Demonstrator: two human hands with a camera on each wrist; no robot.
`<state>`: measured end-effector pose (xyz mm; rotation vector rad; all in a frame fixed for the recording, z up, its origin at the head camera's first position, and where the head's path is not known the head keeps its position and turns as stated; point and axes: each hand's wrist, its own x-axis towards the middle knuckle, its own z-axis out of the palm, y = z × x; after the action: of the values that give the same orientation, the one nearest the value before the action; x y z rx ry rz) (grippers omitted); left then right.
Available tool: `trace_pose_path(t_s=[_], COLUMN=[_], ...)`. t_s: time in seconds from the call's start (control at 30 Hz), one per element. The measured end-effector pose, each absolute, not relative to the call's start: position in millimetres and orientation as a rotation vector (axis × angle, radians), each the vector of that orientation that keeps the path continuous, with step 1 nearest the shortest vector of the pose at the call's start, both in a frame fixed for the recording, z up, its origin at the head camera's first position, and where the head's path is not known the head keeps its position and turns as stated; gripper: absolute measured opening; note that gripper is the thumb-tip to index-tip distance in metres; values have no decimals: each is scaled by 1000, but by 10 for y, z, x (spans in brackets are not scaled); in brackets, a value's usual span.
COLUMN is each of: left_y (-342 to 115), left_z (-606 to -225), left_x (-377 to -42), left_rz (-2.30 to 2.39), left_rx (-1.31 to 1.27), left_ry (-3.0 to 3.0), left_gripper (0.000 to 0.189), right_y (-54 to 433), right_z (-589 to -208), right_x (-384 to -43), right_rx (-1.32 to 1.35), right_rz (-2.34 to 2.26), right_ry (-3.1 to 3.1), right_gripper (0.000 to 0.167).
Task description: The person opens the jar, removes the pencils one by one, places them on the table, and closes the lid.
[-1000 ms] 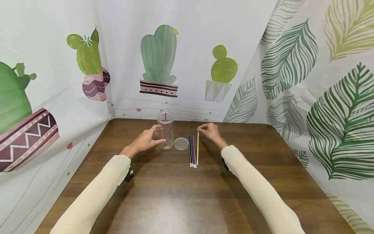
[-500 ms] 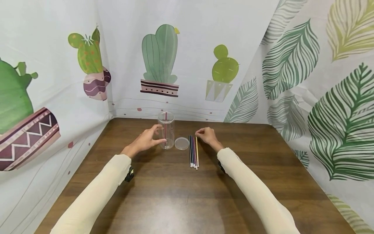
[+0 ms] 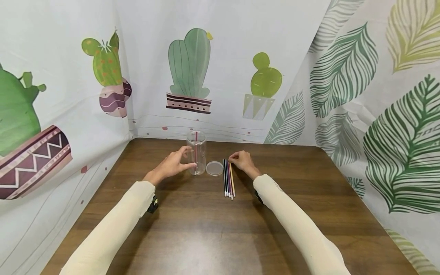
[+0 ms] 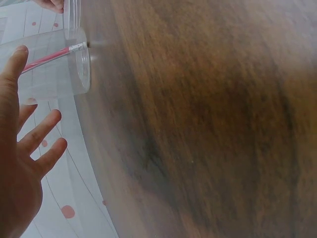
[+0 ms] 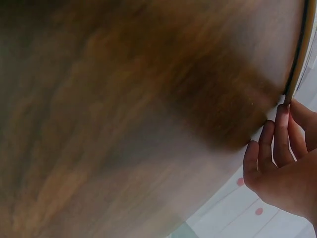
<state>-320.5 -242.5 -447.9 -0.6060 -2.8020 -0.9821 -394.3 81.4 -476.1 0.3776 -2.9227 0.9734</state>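
A clear jar (image 3: 202,154) stands upright near the table's back edge, with a red pencil (image 4: 49,60) inside, eraser end down. My left hand (image 3: 173,163) is curved round its left side, thumb in front; other fingers spread loosely away from it in the left wrist view. To the right, several dark and purple pencils (image 3: 225,177) lie side by side, white erasers toward me. At the row's right edge lies a yellow pencil (image 3: 232,179). My right hand (image 3: 243,160) pinches its far end between thumb and fingertips; the exact contact is small.
A round clear lid (image 3: 214,168) lies flat between the jar and the pencils. The brown wooden table (image 3: 206,225) ends at a printed cloth wall (image 3: 227,76) behind and on both sides.
My right hand has moved left and slightly toward me, bringing the yellow pencil against the other pencils. My left hand and the jar have stayed in place.
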Motion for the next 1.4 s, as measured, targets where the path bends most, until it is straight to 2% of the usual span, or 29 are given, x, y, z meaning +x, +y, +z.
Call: trace_pose_path(t_s=[1.0,1.4], left_y=[-2397,-2440], left_z=[-4504,-4488], left_x=[-3207,-3209], left_rz=[-1004,-981], left_rx=[-607,-609], left_ry=[-2807,-2798], left_gripper=[74,72], right_y=[918,913], right_z=[-4761,-4480], right_x=[-3895,-3898], right_rx=[466,524], right_rz=[965,1028], right_ry=[-2857,-2811], right_gripper=[16,25])
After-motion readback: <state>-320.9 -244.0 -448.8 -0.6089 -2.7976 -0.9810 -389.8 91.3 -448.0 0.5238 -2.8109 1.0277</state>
